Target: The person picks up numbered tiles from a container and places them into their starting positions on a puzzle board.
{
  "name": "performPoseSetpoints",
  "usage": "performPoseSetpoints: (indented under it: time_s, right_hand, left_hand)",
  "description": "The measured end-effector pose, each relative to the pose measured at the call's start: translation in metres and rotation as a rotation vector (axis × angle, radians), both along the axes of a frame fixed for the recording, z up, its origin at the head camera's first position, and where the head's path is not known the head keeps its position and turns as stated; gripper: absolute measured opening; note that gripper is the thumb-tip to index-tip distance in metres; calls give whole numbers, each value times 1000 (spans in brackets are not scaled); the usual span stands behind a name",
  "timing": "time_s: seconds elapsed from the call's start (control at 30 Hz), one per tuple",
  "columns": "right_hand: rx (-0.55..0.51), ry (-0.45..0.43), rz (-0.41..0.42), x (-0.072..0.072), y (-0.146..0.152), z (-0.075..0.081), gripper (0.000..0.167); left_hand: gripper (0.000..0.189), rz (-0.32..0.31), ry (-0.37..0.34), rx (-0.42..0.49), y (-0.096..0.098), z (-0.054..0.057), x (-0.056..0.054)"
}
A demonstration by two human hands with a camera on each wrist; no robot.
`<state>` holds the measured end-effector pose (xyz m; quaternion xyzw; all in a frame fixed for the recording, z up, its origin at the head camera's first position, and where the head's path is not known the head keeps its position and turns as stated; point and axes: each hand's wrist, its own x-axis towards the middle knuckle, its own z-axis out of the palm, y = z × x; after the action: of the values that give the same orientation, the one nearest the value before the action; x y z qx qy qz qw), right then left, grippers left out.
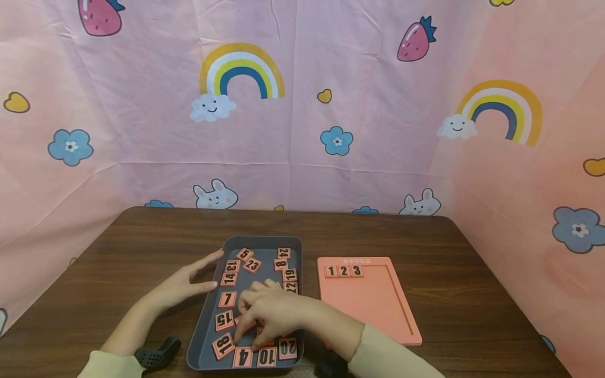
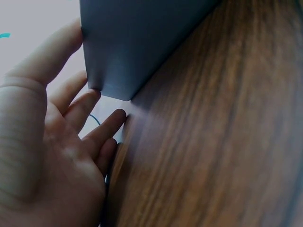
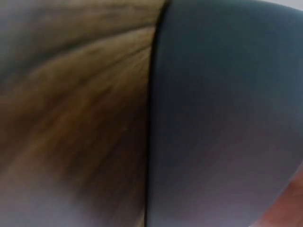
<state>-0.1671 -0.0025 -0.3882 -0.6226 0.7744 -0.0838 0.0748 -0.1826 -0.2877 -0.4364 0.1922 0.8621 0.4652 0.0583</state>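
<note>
A dark grey tray [image 1: 199, 336] holds several pink number tiles. My right hand [image 1: 274, 310] reaches down into it, over the tiles in the middle. Its thumb and index finger point down, spread apart, with fingertips right at the upper corners of the number 4 tile [image 1: 242, 357]; that tile lies flat near the tray's front edge. Several tiles are partly hidden under this hand. Along the tray's left side, my left hand [image 1: 181, 283] has its fingers extended and spread, fingertips at the wall. The left wrist view shows this hand [image 2: 66, 137] beside the tray's outer wall [image 2: 128, 42].
Right of the tray lies a pink board [image 1: 359, 310] with a raised rim; tiles 1, 2 and 3 [image 1: 344, 271] sit in a row at its upper left. Both rest on a brown wooden table [image 1: 454, 294]. A patterned cloth [image 1: 302, 131] hangs behind.
</note>
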Motion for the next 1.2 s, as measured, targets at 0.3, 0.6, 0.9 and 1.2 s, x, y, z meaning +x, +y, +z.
performPoseSetpoints:
  time_s: [0.3, 0.6, 0.9, 1.2]
  right_hand:
    - [74, -26, 30, 2, -10, -3, 35]
    - [122, -44, 33, 6, -15, -5, 44]
    - [107, -11, 54, 4, -15, -5, 40]
    - [44, 19, 26, 4, -8, -1, 34]
  left_hand:
    - [67, 11, 5, -17, -1, -3, 3]
    - [67, -2, 40, -13, -1, -6, 3]
    - [66, 2, 30, -12, 1, -3, 2]
    - [67, 9, 24, -23, 0, -1, 0]
